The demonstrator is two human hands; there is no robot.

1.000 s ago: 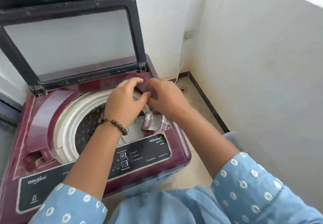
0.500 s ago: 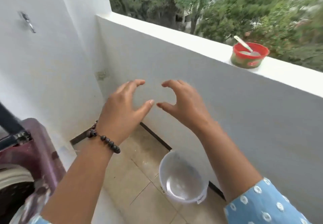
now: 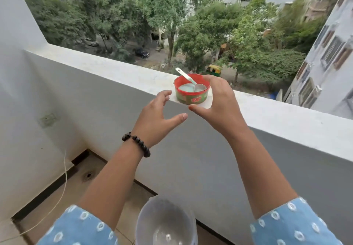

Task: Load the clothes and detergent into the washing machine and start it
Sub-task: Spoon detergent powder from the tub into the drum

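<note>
A white-topped grey balcony parapet wall (image 3: 267,115) is seen crossing the view, with a translucent white plastic bucket (image 3: 166,223) on the tiled floor below. A small round red-rimmed green detergent tub (image 3: 191,96), holding pale powder and 1 white plastic scoop (image 3: 186,76), is set on the parapet top. The right hand (image 3: 219,101) is spread open just beside the tub with contact unclear, and the left hand (image 3: 158,118), open and empty, is held just short of it.

Both hands (image 3: 191,111) have risen from the washer to flank the detergent tub (image 3: 191,94).
</note>
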